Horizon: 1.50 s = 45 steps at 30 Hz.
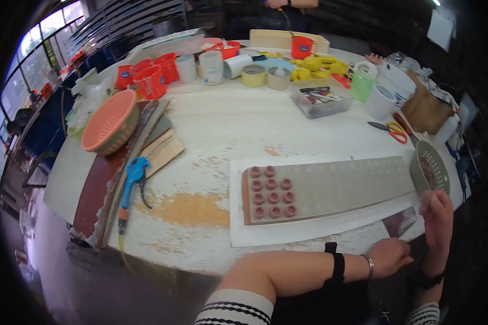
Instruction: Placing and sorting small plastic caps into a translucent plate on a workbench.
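My left hand [391,258] is closed, fingers curled together, beside the table's front edge at the right; what it holds, if anything, is hidden. Farther right my right hand [437,214] is raised with its fingers bent in, just below a grey-green colander [442,187]. Whether anything is between those fingers does not show. Reddish-brown small pieces lie in the tilted colander. Left of my hands lies a long greyish board [352,183] on a white sheet [309,234]. Several small reddish-brown rings [272,196] stand in rows on its left end.
A blue air gun [135,172] with a hose lies at the left by a pink colander [111,120]. Yellow-handled scissors [394,131] rest at the right. Red mugs [151,82], tape rolls [253,76] and a clear tool box [321,103] line the back.
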Available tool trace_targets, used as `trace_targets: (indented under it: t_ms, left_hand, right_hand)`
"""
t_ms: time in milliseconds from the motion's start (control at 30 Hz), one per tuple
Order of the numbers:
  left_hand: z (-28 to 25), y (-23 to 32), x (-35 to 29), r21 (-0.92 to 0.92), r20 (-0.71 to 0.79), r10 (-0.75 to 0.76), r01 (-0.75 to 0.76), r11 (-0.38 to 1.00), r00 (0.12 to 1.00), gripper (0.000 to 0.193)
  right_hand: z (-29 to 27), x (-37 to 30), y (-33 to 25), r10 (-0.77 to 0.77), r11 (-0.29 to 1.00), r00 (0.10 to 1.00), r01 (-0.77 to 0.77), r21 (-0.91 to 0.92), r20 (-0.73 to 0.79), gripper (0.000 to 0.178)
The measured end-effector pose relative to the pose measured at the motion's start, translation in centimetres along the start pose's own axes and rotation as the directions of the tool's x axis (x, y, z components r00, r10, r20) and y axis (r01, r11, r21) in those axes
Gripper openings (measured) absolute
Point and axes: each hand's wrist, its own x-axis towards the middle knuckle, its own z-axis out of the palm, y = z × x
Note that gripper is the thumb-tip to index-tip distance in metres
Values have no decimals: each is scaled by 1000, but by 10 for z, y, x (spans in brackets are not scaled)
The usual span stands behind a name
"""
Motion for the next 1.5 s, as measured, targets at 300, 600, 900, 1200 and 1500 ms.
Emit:
trace_targets:
  t_ms: [300, 600, 900, 1200, 1500]
  left_hand:
    - [16, -3, -17, 320, 740, 106, -486, 813, 664, 28]
    - [-5, 3, -10, 387, 787, -36, -447, 807, 616, 22]
    - [-3, -4, -4, 416, 756, -12, -466, 781, 654, 25]
    - [12, -15, -2, 439, 752, -16, -483, 758, 659, 28]
    - [24, -16, -10, 440, 782, -18, -530, 725, 623, 31]
  right_hand:
    - [156, 80, 9, 236, 949, 836, -89, -303, 495, 16]
    - [232, 108, 53, 50, 838, 701, 358, -412, 711, 7]
    - [245, 110, 61, -246, 680, 587, 672, -295, 771, 7]
    - [246, 109, 64, -267, 630, 558, 718, -296, 786, 7]
    - [249, 104, 64, -281, 532, 537, 777, -337, 795, 10]
